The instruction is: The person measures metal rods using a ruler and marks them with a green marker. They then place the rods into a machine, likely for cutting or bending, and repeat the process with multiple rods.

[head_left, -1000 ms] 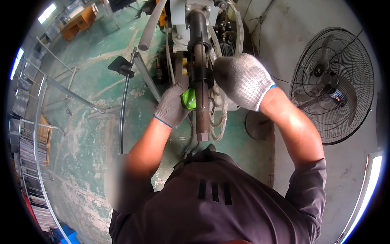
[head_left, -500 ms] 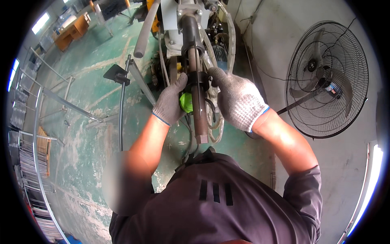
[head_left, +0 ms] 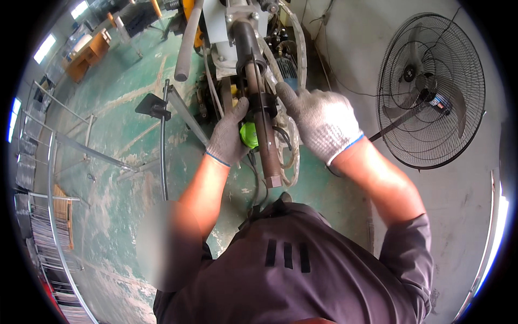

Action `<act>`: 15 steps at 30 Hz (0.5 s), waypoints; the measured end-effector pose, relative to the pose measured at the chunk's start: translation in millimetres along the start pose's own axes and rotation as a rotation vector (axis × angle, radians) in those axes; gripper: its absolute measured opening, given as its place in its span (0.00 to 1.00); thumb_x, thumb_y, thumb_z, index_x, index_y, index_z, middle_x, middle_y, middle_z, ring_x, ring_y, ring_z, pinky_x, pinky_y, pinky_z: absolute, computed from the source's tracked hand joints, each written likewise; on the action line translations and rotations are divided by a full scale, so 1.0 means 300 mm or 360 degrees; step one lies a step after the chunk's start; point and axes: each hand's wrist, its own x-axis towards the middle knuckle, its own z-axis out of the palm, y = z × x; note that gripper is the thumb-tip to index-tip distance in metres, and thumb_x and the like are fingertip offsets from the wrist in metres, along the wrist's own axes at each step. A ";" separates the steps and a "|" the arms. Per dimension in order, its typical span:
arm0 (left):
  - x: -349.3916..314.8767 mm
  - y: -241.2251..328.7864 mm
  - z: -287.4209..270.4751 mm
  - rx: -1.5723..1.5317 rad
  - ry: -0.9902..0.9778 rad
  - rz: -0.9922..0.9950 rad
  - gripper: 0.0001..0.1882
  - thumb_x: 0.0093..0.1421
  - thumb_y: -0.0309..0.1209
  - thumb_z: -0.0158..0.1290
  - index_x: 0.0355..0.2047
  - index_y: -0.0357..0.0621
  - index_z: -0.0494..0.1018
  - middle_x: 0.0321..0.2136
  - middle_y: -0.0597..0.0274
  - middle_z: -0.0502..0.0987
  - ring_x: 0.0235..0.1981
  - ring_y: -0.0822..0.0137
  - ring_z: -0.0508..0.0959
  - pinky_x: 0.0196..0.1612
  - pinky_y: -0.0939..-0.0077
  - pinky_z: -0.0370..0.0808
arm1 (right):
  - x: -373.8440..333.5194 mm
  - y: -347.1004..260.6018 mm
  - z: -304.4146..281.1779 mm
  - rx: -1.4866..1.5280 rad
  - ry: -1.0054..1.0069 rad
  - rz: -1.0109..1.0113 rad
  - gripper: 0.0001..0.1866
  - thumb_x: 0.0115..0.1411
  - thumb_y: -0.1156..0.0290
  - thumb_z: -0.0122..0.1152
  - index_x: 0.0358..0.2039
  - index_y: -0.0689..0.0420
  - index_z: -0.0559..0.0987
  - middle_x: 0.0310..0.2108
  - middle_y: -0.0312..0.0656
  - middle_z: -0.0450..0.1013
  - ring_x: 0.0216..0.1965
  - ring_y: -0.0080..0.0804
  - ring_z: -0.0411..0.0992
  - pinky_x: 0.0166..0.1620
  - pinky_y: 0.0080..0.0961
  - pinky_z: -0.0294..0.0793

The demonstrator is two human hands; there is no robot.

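Green workshop floor (head_left: 118, 178) behind; left hand (head_left: 229, 137) closed steadying the rod (head_left: 261, 129) at frame centre, right hand (head_left: 321, 121) fingers half-open, bracing its collar (head_left: 268, 102).

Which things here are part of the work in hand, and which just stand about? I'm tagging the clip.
In hand: left hand, right hand, dark threaded rod, green part, grey machine.
Standing about: standing fan, wooden desk, metal racks.

A grey knitted work glove with a blue-edged cuff is worn on the left hand (head_left: 231, 136), and a matching one on the right hand (head_left: 322, 123). Both forearms are left uncovered. Behind the hands, a dark grey short-sleeved shirt is seen, marked with three short black bars.
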 end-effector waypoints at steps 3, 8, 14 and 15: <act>0.003 -0.002 0.021 -0.0067 -0.0087 0.0009 0.25 0.82 0.46 0.44 0.64 0.37 0.72 0.50 0.49 0.84 0.48 0.54 0.87 0.54 0.55 0.86 | -0.042 -0.081 0.047 -0.0051 0.0190 0.0284 0.20 0.64 0.69 0.63 0.57 0.54 0.75 0.35 0.48 0.80 0.37 0.52 0.82 0.39 0.49 0.82; 0.012 -0.012 0.027 -0.0108 0.0060 -0.0016 0.24 0.81 0.45 0.47 0.64 0.38 0.73 0.49 0.52 0.85 0.47 0.55 0.87 0.52 0.56 0.86 | -0.028 -0.120 0.137 0.0198 0.0723 0.0392 0.14 0.59 0.70 0.68 0.46 0.52 0.79 0.36 0.44 0.79 0.39 0.49 0.80 0.42 0.46 0.80; 0.013 -0.011 -0.001 -0.0007 -0.0045 -0.0060 0.25 0.81 0.47 0.45 0.66 0.41 0.73 0.55 0.56 0.82 0.55 0.57 0.82 0.64 0.56 0.79 | 0.005 -0.050 0.124 0.0114 0.0593 0.0213 0.07 0.60 0.65 0.69 0.34 0.51 0.79 0.28 0.44 0.78 0.31 0.50 0.80 0.34 0.47 0.79; 0.012 -0.011 0.000 -0.0006 -0.0049 -0.0066 0.25 0.81 0.47 0.45 0.66 0.42 0.73 0.55 0.56 0.82 0.55 0.57 0.82 0.64 0.56 0.79 | 0.006 -0.046 0.123 0.0111 0.0567 0.0214 0.07 0.60 0.65 0.69 0.33 0.51 0.79 0.28 0.44 0.79 0.31 0.50 0.80 0.34 0.47 0.78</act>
